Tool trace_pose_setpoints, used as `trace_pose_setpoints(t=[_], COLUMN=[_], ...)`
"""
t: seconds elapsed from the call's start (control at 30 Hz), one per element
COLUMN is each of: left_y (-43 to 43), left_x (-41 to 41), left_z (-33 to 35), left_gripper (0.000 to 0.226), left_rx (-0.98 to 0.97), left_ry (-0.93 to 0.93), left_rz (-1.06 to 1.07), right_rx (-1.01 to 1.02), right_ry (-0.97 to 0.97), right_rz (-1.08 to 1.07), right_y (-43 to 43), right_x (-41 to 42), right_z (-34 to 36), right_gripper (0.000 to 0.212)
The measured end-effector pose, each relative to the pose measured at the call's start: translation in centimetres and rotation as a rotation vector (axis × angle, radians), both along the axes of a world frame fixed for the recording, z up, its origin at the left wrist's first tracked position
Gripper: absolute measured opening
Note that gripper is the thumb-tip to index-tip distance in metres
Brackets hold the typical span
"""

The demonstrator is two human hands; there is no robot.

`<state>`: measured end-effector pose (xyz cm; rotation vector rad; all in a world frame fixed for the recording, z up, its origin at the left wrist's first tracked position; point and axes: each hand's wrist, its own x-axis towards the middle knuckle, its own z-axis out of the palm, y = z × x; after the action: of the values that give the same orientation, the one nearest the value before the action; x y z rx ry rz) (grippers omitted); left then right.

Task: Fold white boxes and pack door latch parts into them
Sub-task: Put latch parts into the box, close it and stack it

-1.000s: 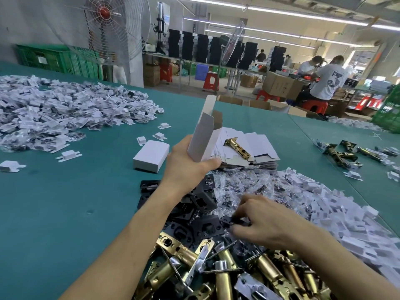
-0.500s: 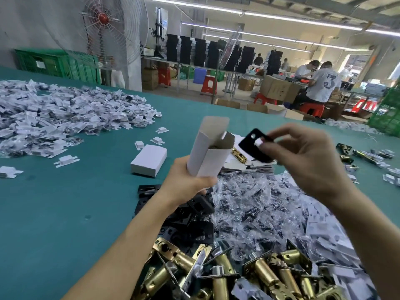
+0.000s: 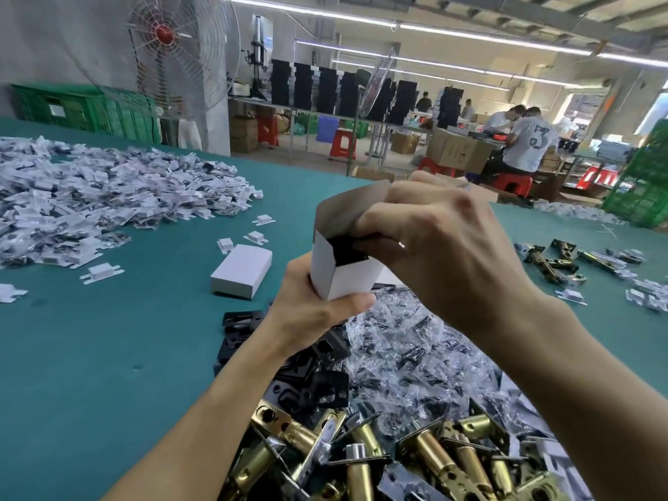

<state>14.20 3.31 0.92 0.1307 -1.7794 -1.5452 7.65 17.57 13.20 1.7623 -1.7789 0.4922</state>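
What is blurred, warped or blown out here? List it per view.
Head view: ceiling tube lights burn out white; wide-angle warp leans the fan at left; slight motion blur on the right hand pinching the black plate into the white box the left hand grips; brass latches look sharp.

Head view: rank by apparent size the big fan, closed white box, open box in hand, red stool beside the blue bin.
1. big fan
2. open box; nearer the camera, so its lead over the next is unsure
3. closed white box
4. red stool, far off
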Motion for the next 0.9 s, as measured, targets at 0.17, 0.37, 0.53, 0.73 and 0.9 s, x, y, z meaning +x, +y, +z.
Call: trace_pose_setpoints(t=[0.17,0.37,0.53,0.73,0.9], left_y=[0.2,0.0,-0.5,-0.9,-0.4], left_x=[0.0,-0.3,-0.5,-0.6,-0.2], left_z=[0.1,-0.4,-0.4,-0.5,0.1], left_gripper=[0.028,0.02,0.023,0.02,0.03], left_rx=[-0.003,-0.053,0.05,0.154,0.206], left_ry=[0.032,-0.101,-0.125,-0.146,-0.13], left_rz=[0.019,0.004,-0.033,0.071,-0.028], right_rx=[0.03,0.286,-0.108,0.687,0.794], right_ry=[0.1,0.06,-0.369,-0.472,-0.295], right_rz=[-0.064,-0.29,-0.161,-0.537,-0.618], right_y=[-0.3,-2.0,-0.3,2.4,3.4], right_x=[0.4,-1.3,-3.7,-5.4,-4.9], right_z=[1.1,1.0,-1.0,-6.6,-10.4], right_gripper=[0.003,0.014,0.013,0.03,0.016])
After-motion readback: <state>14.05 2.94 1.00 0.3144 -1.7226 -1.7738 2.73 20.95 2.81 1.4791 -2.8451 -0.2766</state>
